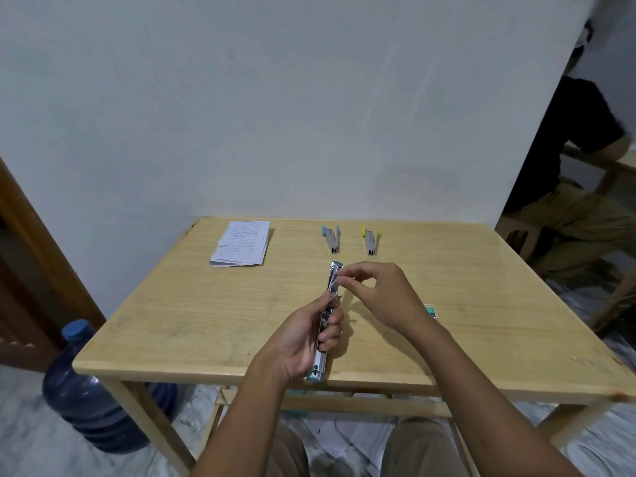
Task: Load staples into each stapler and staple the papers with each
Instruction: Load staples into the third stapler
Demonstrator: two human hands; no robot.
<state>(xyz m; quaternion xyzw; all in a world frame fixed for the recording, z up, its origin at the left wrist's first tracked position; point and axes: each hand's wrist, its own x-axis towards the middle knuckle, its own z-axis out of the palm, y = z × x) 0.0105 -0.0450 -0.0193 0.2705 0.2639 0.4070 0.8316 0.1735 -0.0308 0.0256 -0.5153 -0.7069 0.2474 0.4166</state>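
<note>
Two hands: both meet on one opened stapler (327,315).
Left hand (306,342): wrapped round its middle.
Right hand (371,290): fingertips pinched at the far channel; staples unclear.
Axis: runs away from the person.
Farther: blue stapler (331,238), yellow stapler (371,240), papers (242,242).

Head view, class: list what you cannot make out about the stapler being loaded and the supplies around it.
- Opened stapler: its middle is covered by the left hand.
- Staples: too small to see under the right hand fingertips.
- Staple box: mostly hidden behind the right wrist.
- Paper stack: print too small to read.
- Blue stapler and yellow stapler: too small to tell whether loaded.
</note>
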